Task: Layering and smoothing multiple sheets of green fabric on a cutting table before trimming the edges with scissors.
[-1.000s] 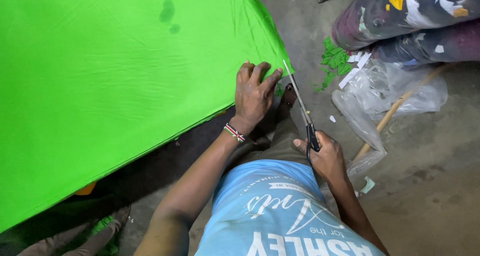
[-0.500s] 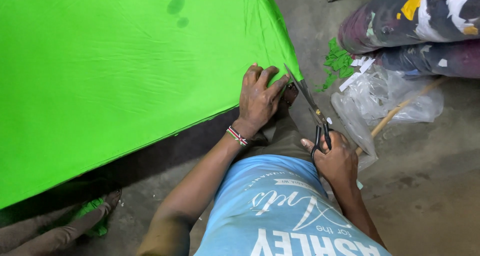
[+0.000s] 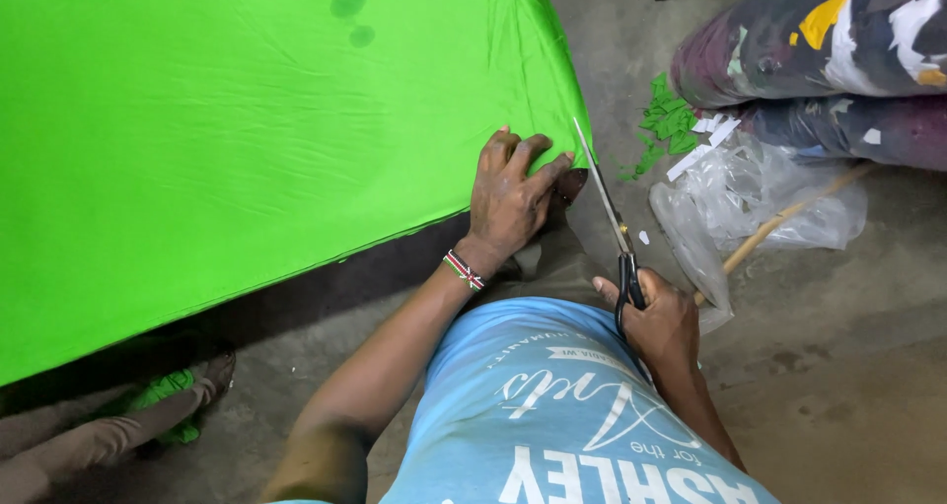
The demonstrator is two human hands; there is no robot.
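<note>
A big sheet of bright green fabric (image 3: 247, 139) lies spread over the concrete floor, filling the left and top. My left hand (image 3: 508, 198) presses flat on its near right corner, fingers spread; a beaded band circles that wrist. My right hand (image 3: 656, 322) grips the black handles of long scissors (image 3: 604, 203). The blades point up and away, their tip at the fabric's right edge, just right of my left hand's fingers. Whether the blades are cutting the cloth I cannot tell.
Crumpled clear plastic (image 3: 760, 203) with a wooden stick (image 3: 789, 223) lies on the floor to the right. Green and white scraps (image 3: 671, 124) sit beside patterned dark bundles (image 3: 819, 60) at the top right. Another person's leg and foot (image 3: 118, 430) show at the bottom left.
The scissors' tip has moved up along the fabric's right edge. My left hand stays pressed on the corner. The camera has shifted a little.
</note>
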